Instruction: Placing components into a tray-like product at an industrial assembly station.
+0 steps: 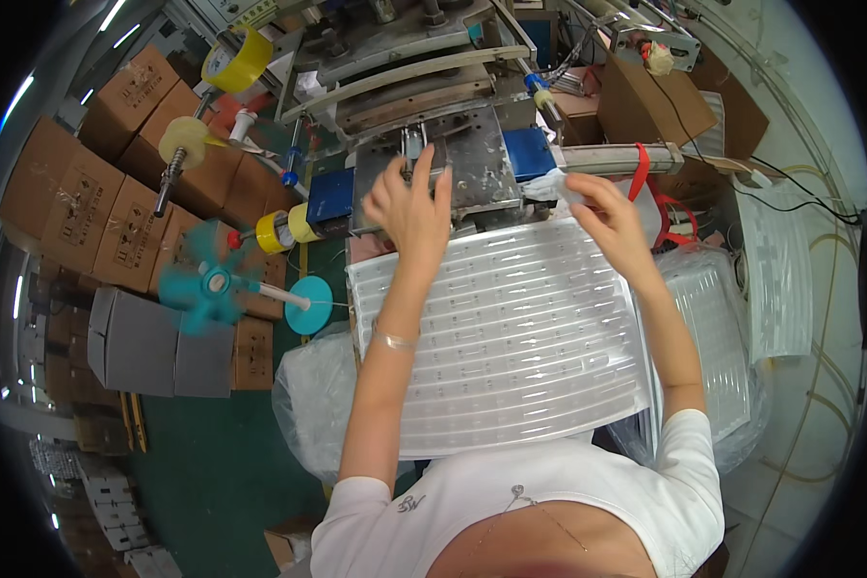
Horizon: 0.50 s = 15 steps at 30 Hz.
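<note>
My left hand [412, 214] is over the metal bed [472, 164] of a press-like machine, fingers spread and slightly blurred. Just beyond its fingertips is a narrow slot with a shiny metal piece [413, 142]. Over at the bed's right front corner, my right hand [609, 220] has its thumb and fingers apart, the fingertips at a crumpled whitish bit of plastic or cloth [546, 186]. Whether they grip it is not clear. A large translucent ribbed plastic sheet [511, 337] with rows of small round marks lies below both hands, between my forearms.
A blurred turquoise fan [214, 281] and a yellow tape roll [275, 232] are left of the machine. Stacked cardboard boxes [77, 207] line the left side. More clear ribbed sheets [708, 337] in plastic wrap lie at right, below a red strap [639, 171]. A black cable [790, 183] hangs by the wall.
</note>
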Each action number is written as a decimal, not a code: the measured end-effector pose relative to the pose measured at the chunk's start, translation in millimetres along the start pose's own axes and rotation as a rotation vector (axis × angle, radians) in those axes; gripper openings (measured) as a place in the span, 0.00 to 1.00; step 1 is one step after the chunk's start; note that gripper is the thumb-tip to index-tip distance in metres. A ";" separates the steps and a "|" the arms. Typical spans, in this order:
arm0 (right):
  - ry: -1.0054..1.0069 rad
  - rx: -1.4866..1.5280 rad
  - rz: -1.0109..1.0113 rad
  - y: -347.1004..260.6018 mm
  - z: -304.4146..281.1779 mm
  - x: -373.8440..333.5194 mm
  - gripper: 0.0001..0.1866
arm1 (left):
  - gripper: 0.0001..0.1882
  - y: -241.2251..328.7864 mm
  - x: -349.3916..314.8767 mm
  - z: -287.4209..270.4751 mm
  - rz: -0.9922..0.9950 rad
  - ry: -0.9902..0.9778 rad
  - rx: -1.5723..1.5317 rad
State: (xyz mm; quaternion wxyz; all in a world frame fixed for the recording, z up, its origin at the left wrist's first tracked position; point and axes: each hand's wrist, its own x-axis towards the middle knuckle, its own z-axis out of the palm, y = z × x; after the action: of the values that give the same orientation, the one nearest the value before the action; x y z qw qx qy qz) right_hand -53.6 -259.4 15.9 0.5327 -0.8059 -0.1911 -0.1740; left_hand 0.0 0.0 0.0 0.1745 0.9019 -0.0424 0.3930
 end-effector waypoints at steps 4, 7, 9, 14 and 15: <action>0.089 -0.017 -0.005 -6.5 45.1 33.9 0.17 | 0.15 2.3 30.4 10.0 0.223 0.011 0.101; 0.162 -0.152 -0.224 -7.9 72.9 61.4 0.15 | 0.13 12.0 18.6 2.9 0.257 -0.004 0.012; 0.222 -0.262 -0.394 -8.5 93.5 76.5 0.13 | 0.15 14.2 -2.1 -11.1 0.146 0.061 -0.069; 0.104 -0.598 -0.344 2.0 121.9 106.4 0.13 | 0.16 19.1 -57.6 -42.9 -0.113 -0.110 -0.292; 0.118 -0.583 -0.367 3.8 123.6 109.2 0.13 | 0.16 22.4 -65.1 -45.4 -0.142 -0.154 -0.322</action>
State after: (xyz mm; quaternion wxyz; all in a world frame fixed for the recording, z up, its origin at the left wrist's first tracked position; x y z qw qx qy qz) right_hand 52.4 -133.0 19.8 0.2502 -0.8648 -0.2438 -0.3606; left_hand -81.0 -9.1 -12.1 0.3401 0.8904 -0.0540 0.2977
